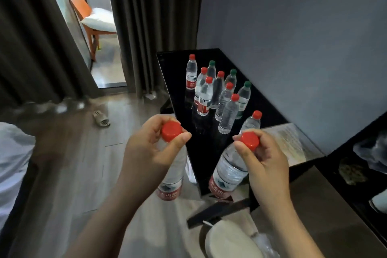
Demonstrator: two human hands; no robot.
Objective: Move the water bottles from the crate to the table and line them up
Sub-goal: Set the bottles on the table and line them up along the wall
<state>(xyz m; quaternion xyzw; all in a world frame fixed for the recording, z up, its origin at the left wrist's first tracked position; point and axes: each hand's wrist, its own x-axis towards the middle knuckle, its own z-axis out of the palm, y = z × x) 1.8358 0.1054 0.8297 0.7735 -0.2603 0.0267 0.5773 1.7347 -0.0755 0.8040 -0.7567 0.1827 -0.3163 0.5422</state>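
the left hand (152,151) pinches a red-capped water bottle (170,178) at the neck, thumb and fingers curled just under the cap. the bottle hangs upright over the wooden floor (83,163), just beside the near left edge of the black table (209,153). the right hand (267,161) grips a second red-capped bottle (229,170) the same way, fingers wrapped round the neck below the cap. this one tilts a little over the table's near corner, and whether its base touches anything cannot be told. farther back on the glossy tabletop a cluster of bottles (228,115) stands upright, close together in rough diagonal rows: seven with red caps, and three green-capped bottles (244,98) on the wall side. the nearest red-capped one stands just behind the right hand. a printed sheet (291,140) lies on the table's right end. a slipper (101,118) lies on the floor at left, and an orange chair (88,16) with a white cushion shows between the dark curtains (150,27).
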